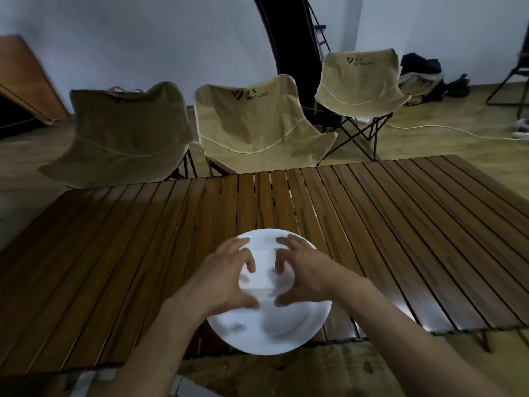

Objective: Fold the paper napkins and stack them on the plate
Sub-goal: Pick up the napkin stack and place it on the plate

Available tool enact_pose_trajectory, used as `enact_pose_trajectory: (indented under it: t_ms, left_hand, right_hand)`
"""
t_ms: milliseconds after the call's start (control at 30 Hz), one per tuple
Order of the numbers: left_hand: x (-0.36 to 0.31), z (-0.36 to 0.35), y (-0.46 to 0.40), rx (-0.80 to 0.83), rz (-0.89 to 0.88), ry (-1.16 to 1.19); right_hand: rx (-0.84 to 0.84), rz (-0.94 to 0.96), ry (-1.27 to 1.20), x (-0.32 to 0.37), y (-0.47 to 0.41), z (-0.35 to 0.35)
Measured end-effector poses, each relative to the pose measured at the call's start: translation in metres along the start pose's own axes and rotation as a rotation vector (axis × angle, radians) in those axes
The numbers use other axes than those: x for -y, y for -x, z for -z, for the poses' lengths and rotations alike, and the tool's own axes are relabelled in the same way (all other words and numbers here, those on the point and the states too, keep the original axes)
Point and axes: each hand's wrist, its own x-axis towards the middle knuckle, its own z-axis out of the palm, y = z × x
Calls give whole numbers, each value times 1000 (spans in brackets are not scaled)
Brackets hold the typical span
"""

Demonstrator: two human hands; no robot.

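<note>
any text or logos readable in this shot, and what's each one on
"WATER CLEAR", with a V-shaped logo and two Chinese characters above it that are too blurred to read: on the backrest of the middle chair.
Same logo and a line that looks like "WATER CLEAR", too small to be sure: on the right chair.
Dark mark on the left chair: unreadable.
Nothing readable on the plate, napkins or table.
</note>
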Motion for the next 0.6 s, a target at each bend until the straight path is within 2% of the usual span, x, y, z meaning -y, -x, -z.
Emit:
enact_pose_trajectory:
  t_ms: [67, 200, 433, 600]
  left_hand:
    - [5, -9, -3, 82, -17, -48]
    - [14, -18, -16, 86, -25, -66]
    - [22, -28, -44, -85, -128, -38]
    - [17, -28, -45, -61, -104, -36]
  right_hand:
    - [25, 12, 101, -3, -5, -13]
    - [-68, 23, 124, -5, -14, -21]
    - [-155, 12, 122, -22, -32, -17]
    - [-127, 1, 126, -25, -35, -16]
